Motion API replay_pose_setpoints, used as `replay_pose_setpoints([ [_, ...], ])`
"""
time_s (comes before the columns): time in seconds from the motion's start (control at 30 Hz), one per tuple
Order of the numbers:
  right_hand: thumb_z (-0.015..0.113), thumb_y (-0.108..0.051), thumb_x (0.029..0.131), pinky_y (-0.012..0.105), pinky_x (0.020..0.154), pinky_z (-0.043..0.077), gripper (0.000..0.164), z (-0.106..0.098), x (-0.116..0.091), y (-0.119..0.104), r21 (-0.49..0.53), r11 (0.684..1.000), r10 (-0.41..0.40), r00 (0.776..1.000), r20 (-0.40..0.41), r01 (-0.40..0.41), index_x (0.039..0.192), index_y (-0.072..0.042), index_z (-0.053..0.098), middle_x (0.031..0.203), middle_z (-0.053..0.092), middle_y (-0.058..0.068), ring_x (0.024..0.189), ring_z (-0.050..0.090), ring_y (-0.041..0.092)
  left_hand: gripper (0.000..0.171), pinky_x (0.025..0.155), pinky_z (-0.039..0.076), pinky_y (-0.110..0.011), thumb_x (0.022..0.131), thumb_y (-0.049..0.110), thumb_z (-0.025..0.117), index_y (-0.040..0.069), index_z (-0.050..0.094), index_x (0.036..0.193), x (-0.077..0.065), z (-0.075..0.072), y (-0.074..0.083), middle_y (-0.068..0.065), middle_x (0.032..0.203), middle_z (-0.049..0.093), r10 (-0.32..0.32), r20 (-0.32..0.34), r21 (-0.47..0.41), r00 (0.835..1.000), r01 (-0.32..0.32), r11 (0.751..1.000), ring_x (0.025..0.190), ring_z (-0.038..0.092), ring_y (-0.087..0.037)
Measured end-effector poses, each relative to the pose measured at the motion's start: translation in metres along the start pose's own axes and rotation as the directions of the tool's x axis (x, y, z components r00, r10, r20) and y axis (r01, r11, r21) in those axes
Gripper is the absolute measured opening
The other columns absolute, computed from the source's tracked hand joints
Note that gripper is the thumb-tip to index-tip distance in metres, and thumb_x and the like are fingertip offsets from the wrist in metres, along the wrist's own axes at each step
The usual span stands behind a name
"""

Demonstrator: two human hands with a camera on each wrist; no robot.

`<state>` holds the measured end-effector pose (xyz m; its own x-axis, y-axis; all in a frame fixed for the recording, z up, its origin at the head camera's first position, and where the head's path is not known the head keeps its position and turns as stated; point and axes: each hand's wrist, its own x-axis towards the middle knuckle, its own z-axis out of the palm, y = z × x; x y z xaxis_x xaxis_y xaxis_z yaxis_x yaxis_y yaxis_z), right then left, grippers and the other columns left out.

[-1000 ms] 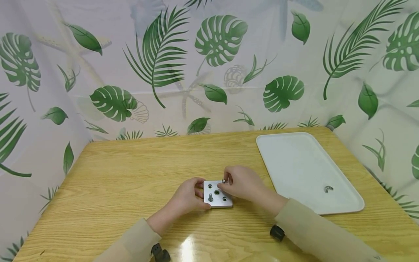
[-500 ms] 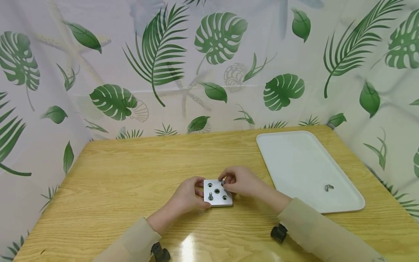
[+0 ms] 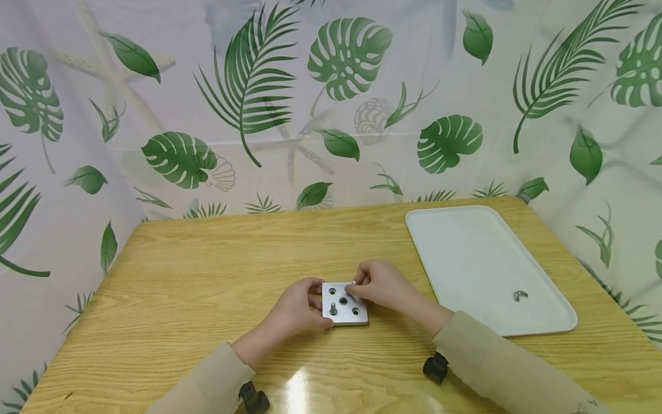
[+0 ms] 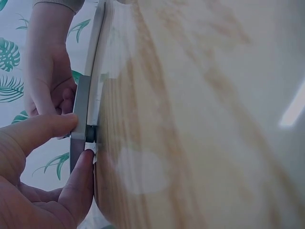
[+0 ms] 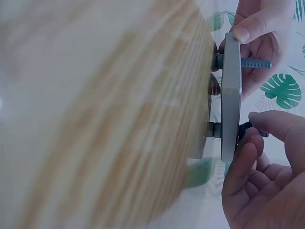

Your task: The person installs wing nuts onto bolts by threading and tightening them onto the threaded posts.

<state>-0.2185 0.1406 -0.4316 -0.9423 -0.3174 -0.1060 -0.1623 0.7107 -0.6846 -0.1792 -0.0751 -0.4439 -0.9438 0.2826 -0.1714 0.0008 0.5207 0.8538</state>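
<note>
A square silver metal plate (image 3: 343,317) with several holes lies level, close over the table in the middle of the head view. My left hand (image 3: 299,305) grips its left edge, thumb on top and fingers beneath. One bare bolt (image 5: 256,63) stands up through the near left hole. At the far right corner, my right hand (image 3: 385,284) pinches a dark nut (image 5: 244,128) on a second bolt, whose threaded end (image 5: 263,134) pokes out past the fingers in the right wrist view. Dark round parts (image 4: 90,133) show under the plate in the left wrist view.
A white tray (image 3: 460,247) lies at the right of the wooden table (image 3: 217,259), with a small silver piece (image 3: 520,295) shaped like a wing nut in it. Leaf-printed cloth (image 3: 289,144) hangs behind and at both sides.
My right thumb and fingers drew back a little from the far right bolt, then closed over it again. The left hand and the plate have stayed in place.
</note>
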Motion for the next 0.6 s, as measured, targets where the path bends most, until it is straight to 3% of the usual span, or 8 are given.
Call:
replay_pose_setpoints([
  [0.27,0.084,-0.031,0.092,0.024,0.055,0.038,0.03,-0.007,-0.004,-0.002,-0.047,0.999,-0.013,1.0,0.005,0.014,0.08,-0.01,0.066,0.065,0.059,-0.001,0.059,0.048,0.011,0.082,0.085,0.059,-0.031,0.075,-0.004,0.091,-0.01,0.052,0.146,-0.001,-0.002,0.006,-0.019,0.131,0.066,-0.01,0.004,0.001,1.0,0.01,1.0,0.098,0.068,-0.017],
  [0.4,0.083,-0.027,0.093,0.025,0.057,0.041,0.027,-0.013,-0.006,-0.001,-0.033,0.999,-0.042,0.998,0.039,0.043,0.104,-0.006,0.069,0.071,0.06,0.0,0.06,0.05,0.011,0.081,0.086,0.059,-0.032,0.076,-0.003,0.091,-0.01,0.051,0.146,-0.001,-0.003,0.007,-0.019,0.132,0.066,-0.016,0.014,0.001,1.0,0.016,1.0,0.098,0.067,-0.018],
  [0.5,0.079,-0.017,0.095,0.025,0.06,0.044,0.037,-0.016,-0.006,0.001,-0.008,0.996,-0.085,0.994,0.07,0.085,0.126,-0.003,0.066,0.078,0.062,0.001,0.063,0.052,0.011,0.081,0.086,0.059,-0.032,0.077,-0.003,0.091,-0.01,0.051,0.146,-0.001,-0.004,0.008,-0.019,0.132,0.066,-0.025,0.017,-0.005,1.0,0.025,1.0,0.098,0.067,-0.018],
  [0.6,0.073,-0.007,0.095,0.024,0.063,0.046,0.04,-0.019,-0.005,0.001,0.037,0.991,-0.132,0.986,0.097,0.129,0.134,-0.002,0.066,0.083,0.065,0.003,0.068,0.054,0.011,0.081,0.085,0.059,-0.032,0.076,-0.002,0.091,-0.01,0.051,0.147,-0.001,-0.005,0.01,-0.019,0.132,0.065,-0.033,0.019,-0.007,0.999,0.033,0.999,0.098,0.067,-0.018],
])
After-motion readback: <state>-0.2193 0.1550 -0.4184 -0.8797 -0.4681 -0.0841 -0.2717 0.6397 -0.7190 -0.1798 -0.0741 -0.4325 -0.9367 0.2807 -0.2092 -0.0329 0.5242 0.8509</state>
